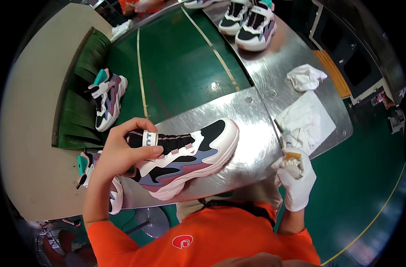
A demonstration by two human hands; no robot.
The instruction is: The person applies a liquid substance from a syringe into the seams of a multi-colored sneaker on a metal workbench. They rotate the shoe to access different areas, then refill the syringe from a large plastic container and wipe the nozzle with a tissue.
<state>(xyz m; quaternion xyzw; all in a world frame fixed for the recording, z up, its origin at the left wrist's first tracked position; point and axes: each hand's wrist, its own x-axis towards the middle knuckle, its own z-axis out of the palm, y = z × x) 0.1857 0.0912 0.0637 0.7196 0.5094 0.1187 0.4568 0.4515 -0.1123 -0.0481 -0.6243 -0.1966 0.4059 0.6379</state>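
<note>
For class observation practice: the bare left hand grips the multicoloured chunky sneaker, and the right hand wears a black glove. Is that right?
Black is wrong: the head view shows a white glove on the right hand. The bare left hand does grip the sneaker.

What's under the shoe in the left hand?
Metal tabletop shows around the shoe, which the left hand grips at its tongue. The patch directly beneath is covered, so anything lying there, or whether the shoe touches the metal, can't be seen.
</note>
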